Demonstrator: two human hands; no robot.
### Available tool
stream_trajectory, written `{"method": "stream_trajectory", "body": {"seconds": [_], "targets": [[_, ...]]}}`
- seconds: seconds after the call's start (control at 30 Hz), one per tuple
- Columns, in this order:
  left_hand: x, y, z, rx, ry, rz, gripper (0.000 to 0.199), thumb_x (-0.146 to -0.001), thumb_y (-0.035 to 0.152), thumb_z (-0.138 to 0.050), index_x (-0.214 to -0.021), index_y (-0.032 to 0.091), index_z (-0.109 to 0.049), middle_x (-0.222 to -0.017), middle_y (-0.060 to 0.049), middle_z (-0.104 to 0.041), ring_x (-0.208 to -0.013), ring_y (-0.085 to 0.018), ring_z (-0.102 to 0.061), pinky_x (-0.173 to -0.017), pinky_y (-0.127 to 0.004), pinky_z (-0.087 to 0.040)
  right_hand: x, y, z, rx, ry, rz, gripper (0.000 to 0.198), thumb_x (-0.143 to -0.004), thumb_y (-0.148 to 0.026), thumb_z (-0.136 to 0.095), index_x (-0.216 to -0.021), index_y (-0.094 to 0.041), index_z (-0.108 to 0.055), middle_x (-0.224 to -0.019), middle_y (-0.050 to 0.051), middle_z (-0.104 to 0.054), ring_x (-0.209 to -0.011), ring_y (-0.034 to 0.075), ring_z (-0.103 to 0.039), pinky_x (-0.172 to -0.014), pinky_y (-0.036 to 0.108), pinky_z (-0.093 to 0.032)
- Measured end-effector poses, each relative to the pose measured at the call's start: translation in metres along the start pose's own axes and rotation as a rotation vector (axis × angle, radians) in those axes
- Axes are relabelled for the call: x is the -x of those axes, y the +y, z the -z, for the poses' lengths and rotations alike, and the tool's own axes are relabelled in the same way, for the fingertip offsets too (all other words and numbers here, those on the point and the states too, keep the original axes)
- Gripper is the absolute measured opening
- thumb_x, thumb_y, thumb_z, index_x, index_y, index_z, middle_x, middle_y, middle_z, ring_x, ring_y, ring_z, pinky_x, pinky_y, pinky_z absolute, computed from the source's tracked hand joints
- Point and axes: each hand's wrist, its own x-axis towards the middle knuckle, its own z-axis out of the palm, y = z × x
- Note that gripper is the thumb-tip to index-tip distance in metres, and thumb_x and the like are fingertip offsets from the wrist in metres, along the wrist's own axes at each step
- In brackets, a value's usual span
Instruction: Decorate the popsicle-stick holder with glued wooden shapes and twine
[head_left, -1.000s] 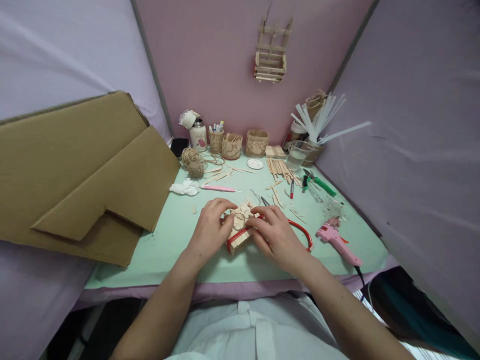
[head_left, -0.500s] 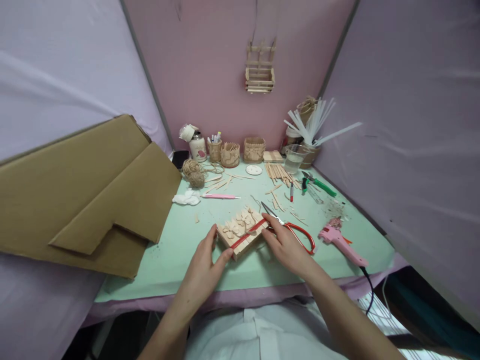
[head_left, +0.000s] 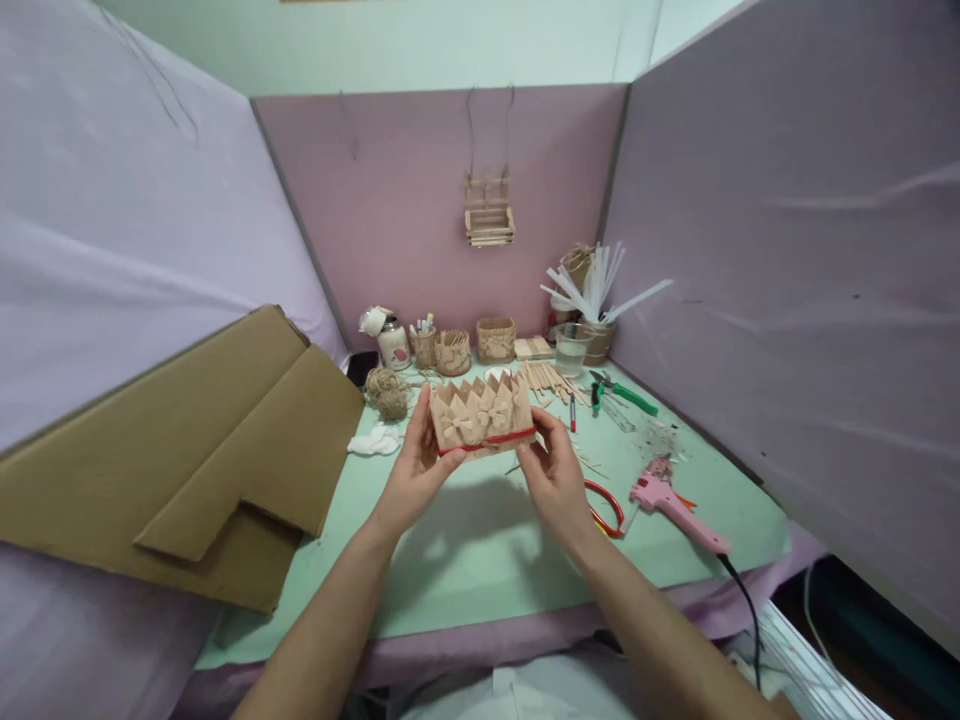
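Between my two hands I hold up a small wooden box (head_left: 484,415) made of craft sticks. Its upper rim is cut into pointed tips, wooden flowers decorate the front, and a red ribbon runs along the lower edge. My left hand (head_left: 416,465) grips the left end, thumb at the bottom front corner. At the right end my right hand (head_left: 551,470) closes on the box in the same way. The box is upright, raised above the table, its shadow falling below. Red-handled scissors (head_left: 611,505) lie partly hidden behind my right hand.
A pink glue gun (head_left: 679,510) lies at right with its cord over the edge. Green-handled pliers (head_left: 630,395), craft sticks (head_left: 551,380) and a cup of water (head_left: 571,352) are behind. Twine (head_left: 388,392) and cardboard (head_left: 225,450) stand left; a small wooden rack (head_left: 489,215) hangs on the back wall.
Both hands have lifted the box off the table and tipped it upright, so its flowered front faces me. The head view has tilted upward.
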Motion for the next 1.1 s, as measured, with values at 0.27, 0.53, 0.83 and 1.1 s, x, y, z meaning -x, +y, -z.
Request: {"method": "stream_trajectory", "body": {"seconds": [0.27,0.53,0.83,1.1], "targets": [[-0.032,-0.023,-0.004,0.063,-0.081,0.047,0.113,-0.075,0.058,-0.065,-0.145,0.038,0.021,-0.157,-0.01,-0.023,-0.138,-0.024,-0.035,-0.107,-0.04,-0.04,-0.016,0.028,-0.004,-0.046,0.189,0.003,0.032,-0.086,-0.029,-0.055,-0.116,-0.021,-0.048,-0.12,0.011,-0.055,-0.115,0.021,-0.054,-0.101,0.045,-0.046],[-0.027,-0.04,-0.002,0.15,-0.106,0.128,0.096,-0.072,0.043,-0.074,-0.148,0.027,-0.019,-0.15,-0.013,-0.037,-0.134,-0.03,-0.041,-0.108,-0.041,-0.04,-0.009,0.04,-0.007,0.006,0.21,-0.042,0.028,-0.082,-0.027,-0.058,-0.109,-0.021,-0.05,-0.113,0.008,-0.056,-0.109,0.021,-0.055,-0.094,0.043,-0.05],[-0.028,-0.045,-0.008,0.152,-0.104,0.117,0.092,-0.069,0.041,-0.076,-0.145,0.027,-0.026,-0.149,-0.013,-0.038,-0.136,-0.029,-0.038,-0.111,-0.043,-0.036,-0.009,0.046,-0.001,0.037,0.226,-0.055,0.026,-0.081,-0.026,-0.057,-0.106,-0.02,-0.05,-0.109,0.008,-0.058,-0.104,0.02,-0.057,-0.091,0.041,-0.051],[-0.027,-0.048,-0.01,0.231,-0.074,0.15,0.092,-0.066,0.034,-0.079,-0.143,0.026,-0.03,-0.149,-0.013,-0.036,-0.138,-0.031,-0.034,-0.112,-0.044,-0.033,-0.009,0.051,-0.003,0.061,0.254,-0.089,0.025,-0.08,-0.028,-0.058,-0.103,-0.021,-0.05,-0.106,0.007,-0.059,-0.101,0.02,-0.057,-0.088,0.038,-0.051]]}}
